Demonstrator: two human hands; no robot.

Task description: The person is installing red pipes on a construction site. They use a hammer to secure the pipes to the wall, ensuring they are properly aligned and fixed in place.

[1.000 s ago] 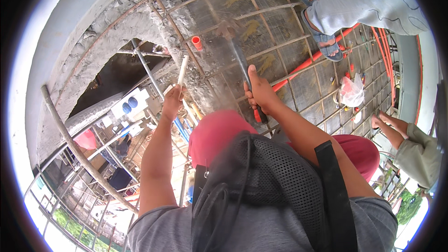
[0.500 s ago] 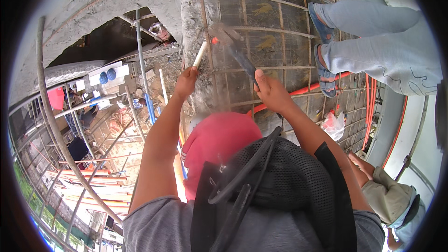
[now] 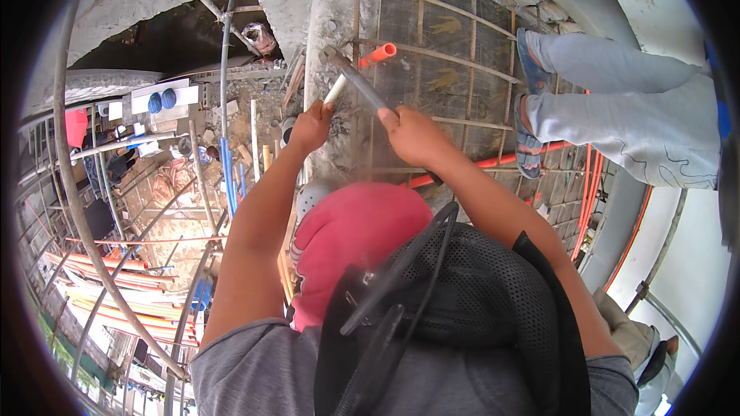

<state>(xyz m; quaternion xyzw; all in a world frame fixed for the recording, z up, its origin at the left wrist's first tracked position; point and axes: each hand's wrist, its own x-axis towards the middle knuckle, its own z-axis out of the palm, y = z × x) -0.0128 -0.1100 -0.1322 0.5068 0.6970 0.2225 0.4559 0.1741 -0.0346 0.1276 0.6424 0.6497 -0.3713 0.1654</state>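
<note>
My left hand [image 3: 311, 126] is closed round the near end of a thin pipe [image 3: 378, 55], cream near my fingers and orange at its open far end. The pipe slants up to the right beside the rough concrete edge. My right hand [image 3: 416, 137] grips the dark handle of a hammer [image 3: 362, 86], its metal head up and to the left. In the picture the handle crosses in front of the pipe; whether they touch I cannot tell. Rusty rebar [image 3: 472, 54] forms a grid over dark panels just to the right.
A person in grey trousers and sandals [image 3: 529, 150] stands at the right; another person [image 3: 655, 347] is lower right. An orange pipe [image 3: 501, 160] crosses the rebar. On the left are an opening [image 3: 185, 35] in the concrete, metal poles [image 3: 226, 92] and a lower cluttered level.
The hammer and my right hand have moved left, bringing its head from right of the cream part to its left. More of the pipe's orange end shows. The view has shifted slightly.
</note>
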